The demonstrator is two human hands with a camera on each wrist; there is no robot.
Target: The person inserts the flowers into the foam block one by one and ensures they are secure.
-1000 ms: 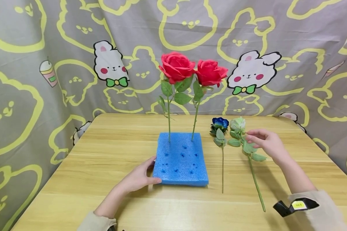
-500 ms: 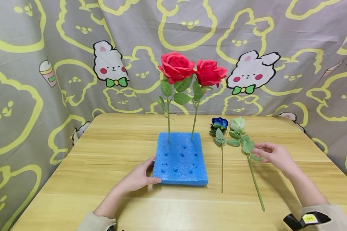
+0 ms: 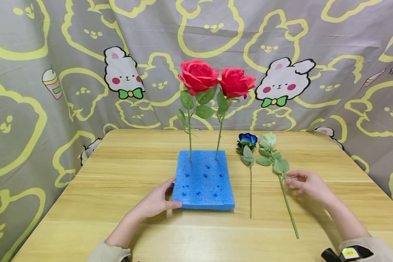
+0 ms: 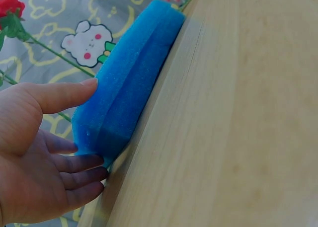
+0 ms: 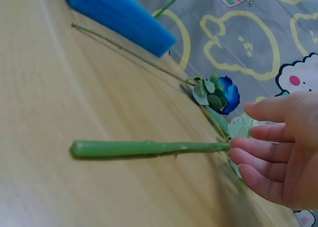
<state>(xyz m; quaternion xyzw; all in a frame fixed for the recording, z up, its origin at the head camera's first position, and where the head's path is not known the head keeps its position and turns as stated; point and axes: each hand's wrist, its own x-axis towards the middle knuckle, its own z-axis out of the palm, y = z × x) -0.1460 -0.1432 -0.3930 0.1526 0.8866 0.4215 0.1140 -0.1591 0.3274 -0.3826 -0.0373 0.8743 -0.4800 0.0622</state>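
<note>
Two red roses (image 3: 199,77) stand upright in a blue foam block (image 3: 213,185) dotted with several holes. My left hand (image 3: 155,202) holds the block's left side, its thumb (image 4: 74,95) on the near corner and its fingers (image 4: 82,177) at the side. On the table to the right lies a blue rose (image 3: 247,140), and beyond it a pale green-white rose (image 3: 268,141) with a thick green stem (image 5: 149,147). My right hand (image 3: 309,185) is beside that stem just below the leaves, fingers loosely bent, thumb apart. In the right wrist view the fingertips hide the stem's upper part.
Everything rests on a light wooden table (image 3: 111,174). A grey curtain (image 3: 157,29) with yellow outlines and white cartoon rabbits hangs behind it and down both sides. The tall red roses rise at the block's far edge.
My right hand has moved from the pale rose's head down toward me along its leaves to the stem. My left hand and the foam block stay in place.
</note>
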